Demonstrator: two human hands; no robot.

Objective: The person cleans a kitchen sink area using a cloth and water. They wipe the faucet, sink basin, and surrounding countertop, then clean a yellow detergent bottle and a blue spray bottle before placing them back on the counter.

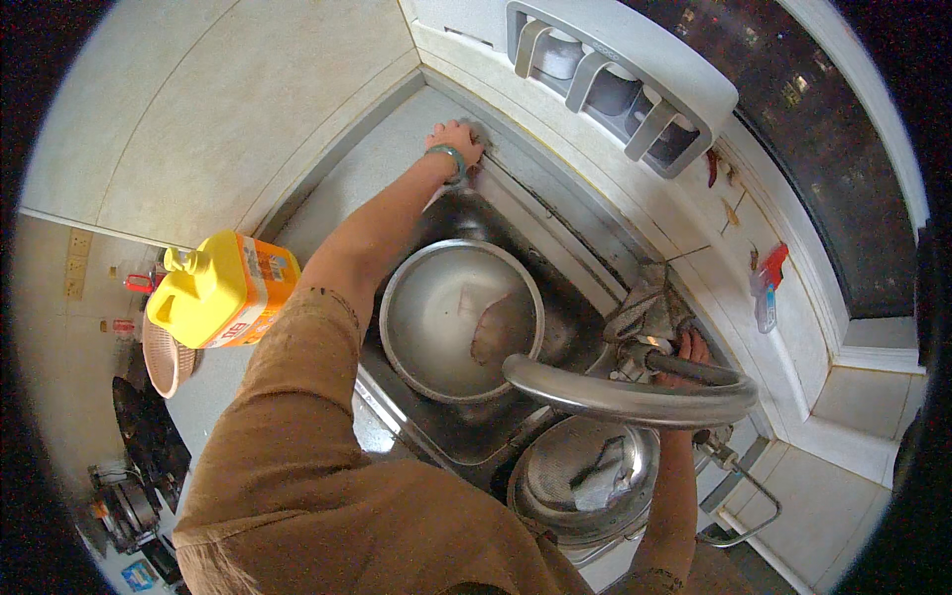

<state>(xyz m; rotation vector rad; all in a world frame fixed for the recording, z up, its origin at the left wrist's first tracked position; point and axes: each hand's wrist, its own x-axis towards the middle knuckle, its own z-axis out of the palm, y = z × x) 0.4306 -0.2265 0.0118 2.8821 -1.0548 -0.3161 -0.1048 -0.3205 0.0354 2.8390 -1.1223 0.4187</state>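
My left hand [454,146], with a green bangle at its wrist, reaches to the grey countertop [338,160] by the sink's far corner. Its fingers rest against the surface; a dark patch shows beside them, and whether anything is under them is unclear. My right hand [688,357] is behind the curved metal faucet [632,398], which partly hides it. A bunched grey-brown cloth [647,305] lies next to its fingers at the faucet base. Between my arms, a round metal basin [428,327] with water and a brownish piece in it sits in the steel sink [461,439].
Metal strainers or pans [535,476] fill the smaller bowl. A yellow detergent jug [204,286] and pink basket [160,357] stand left. A white seasoning rack [625,82] hangs on the wall. A red-headed bottle [770,286] is by the window. A bent metal rod [766,506] juts out right.
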